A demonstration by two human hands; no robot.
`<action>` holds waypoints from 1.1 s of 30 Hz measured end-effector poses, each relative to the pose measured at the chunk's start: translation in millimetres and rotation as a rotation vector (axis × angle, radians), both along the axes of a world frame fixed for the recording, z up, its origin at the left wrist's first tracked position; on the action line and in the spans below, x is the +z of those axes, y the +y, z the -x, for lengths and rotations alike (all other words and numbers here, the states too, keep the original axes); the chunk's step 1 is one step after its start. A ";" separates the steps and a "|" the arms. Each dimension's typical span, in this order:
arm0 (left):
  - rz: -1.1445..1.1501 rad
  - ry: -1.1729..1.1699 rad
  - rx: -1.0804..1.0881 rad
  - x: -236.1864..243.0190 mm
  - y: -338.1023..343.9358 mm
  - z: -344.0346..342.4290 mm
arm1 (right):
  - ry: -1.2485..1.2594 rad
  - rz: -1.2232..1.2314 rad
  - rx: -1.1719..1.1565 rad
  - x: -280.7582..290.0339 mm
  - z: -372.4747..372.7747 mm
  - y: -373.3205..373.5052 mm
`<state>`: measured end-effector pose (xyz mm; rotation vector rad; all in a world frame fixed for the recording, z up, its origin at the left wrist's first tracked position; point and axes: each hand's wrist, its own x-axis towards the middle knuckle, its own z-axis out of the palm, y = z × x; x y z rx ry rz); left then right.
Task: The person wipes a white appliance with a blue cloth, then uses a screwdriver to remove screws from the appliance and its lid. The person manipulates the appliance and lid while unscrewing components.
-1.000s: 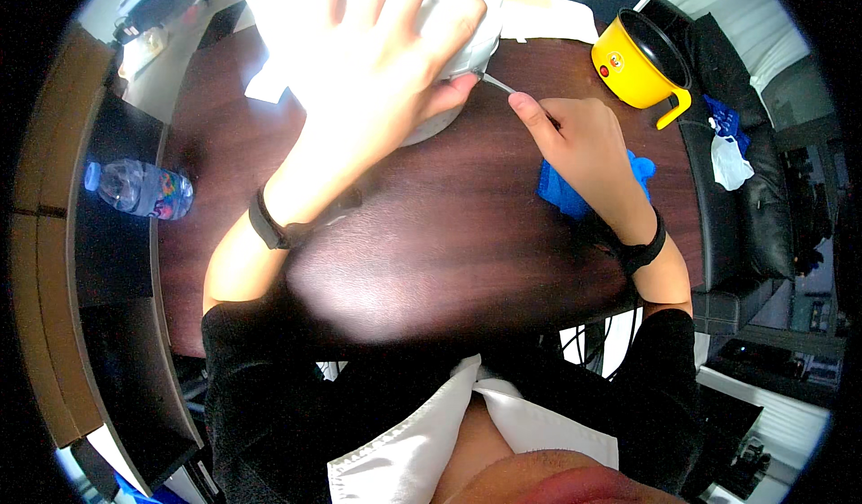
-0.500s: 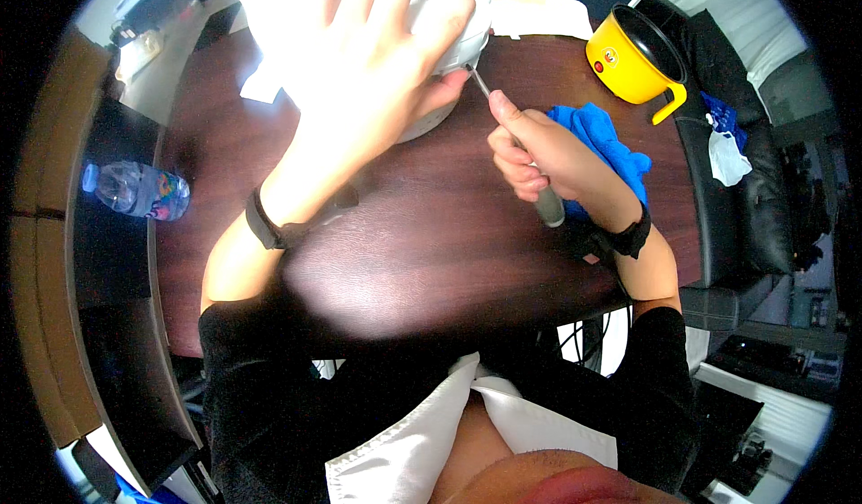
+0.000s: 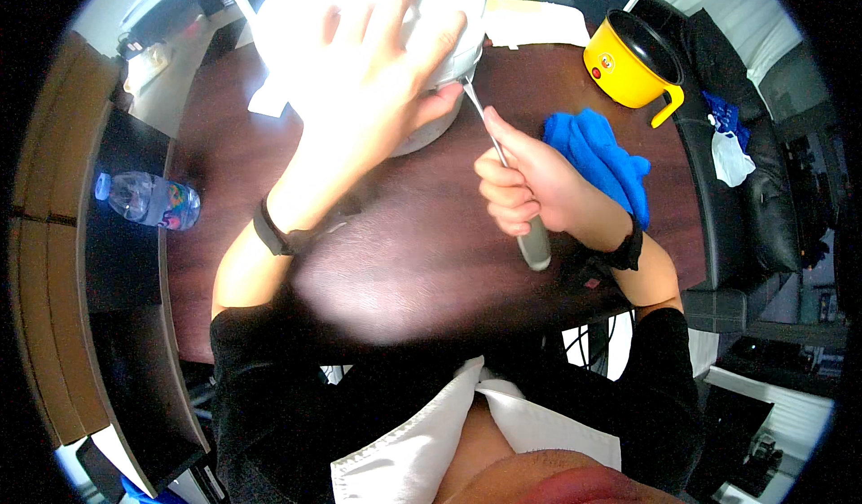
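Note:
My left hand (image 3: pixel 377 82) grips the top and side of a white round appliance (image 3: pixel 287 19), washed out by glare, its fingers spread over it and the thumb near its lower rim. My right hand (image 3: pixel 525 181) is closed around a tool (image 3: pixel 533 245) with a grey-green handle and a thin metal shaft, which slants up to the appliance's rim beside my left thumb. Just right of that hand, a crumpled blue cloth (image 3: pixel 597 149) lies on the dark wooden table (image 3: pixel 404 235).
A yellow pot (image 3: pixel 633 60) with a handle stands at the back right, beside white paper (image 3: pixel 539 19). A plastic bottle (image 3: pixel 148 199) lies at the left. A black sofa (image 3: pixel 754 226) with a white bag (image 3: pixel 732 158) is beyond the table's right edge.
My right hand has moved left and down and turned, showing its curled fingers, the tool's handle and more blue cloth. The shaft now points more steeply up. My left hand stays on the appliance.

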<state>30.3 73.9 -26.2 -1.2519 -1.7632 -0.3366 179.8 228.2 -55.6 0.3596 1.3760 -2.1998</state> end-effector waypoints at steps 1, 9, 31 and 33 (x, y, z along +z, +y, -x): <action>-0.002 -0.001 -0.002 0.4 -0.4 -1.0 | 0.035 -0.206 -0.028 2.5 -2.2 2.5; -0.004 -0.005 0.013 2.0 -0.6 -6.0 | 0.538 -1.654 -0.296 6.9 -2.7 12.0; 0.054 -0.180 -0.111 -0.3 -5.0 -2.6 | 0.502 -1.450 -0.205 3.8 7.8 19.4; 0.036 -0.181 -0.116 -0.6 -4.7 -3.0 | 0.460 -1.196 -0.168 -7.5 12.0 23.2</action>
